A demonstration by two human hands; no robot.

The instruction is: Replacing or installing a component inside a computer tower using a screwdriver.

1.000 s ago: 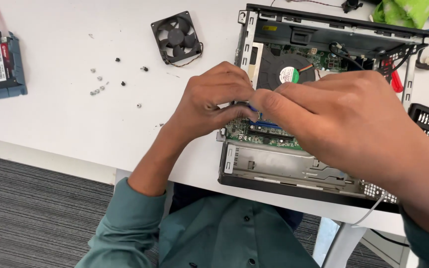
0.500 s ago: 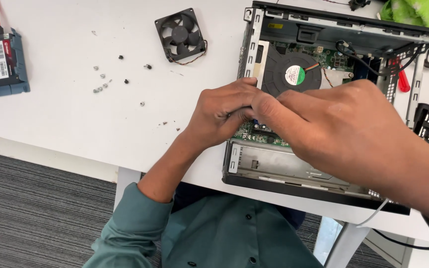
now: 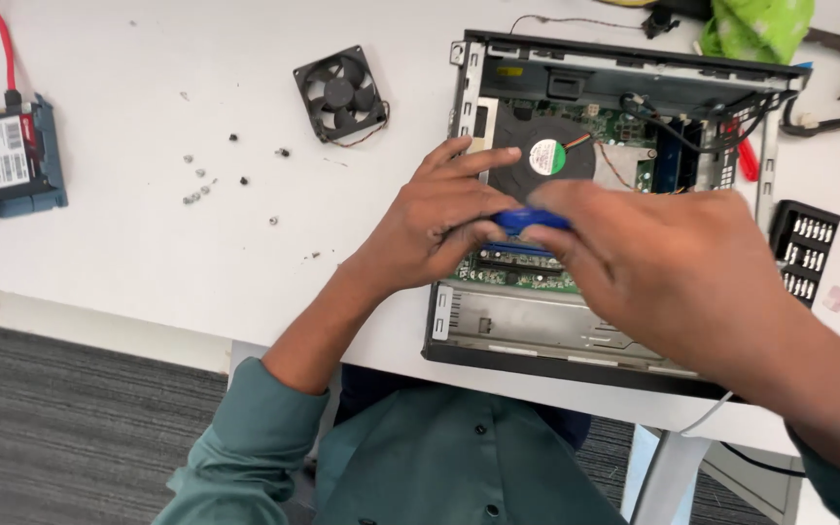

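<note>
Both hands have lifted slightly from the open computer case (image 3: 546, 335); left hand (image 3: 435, 228) and right hand (image 3: 678, 267) now pinch a blue part (image 3: 529, 221) between their fingertips, above the green board (image 3: 522, 277).

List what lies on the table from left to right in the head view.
Drive in a blue bracket → loose screws → loose black fan → left hand → blue part pinched by both hands → right hand over the open computer case → black bit holder.
</note>
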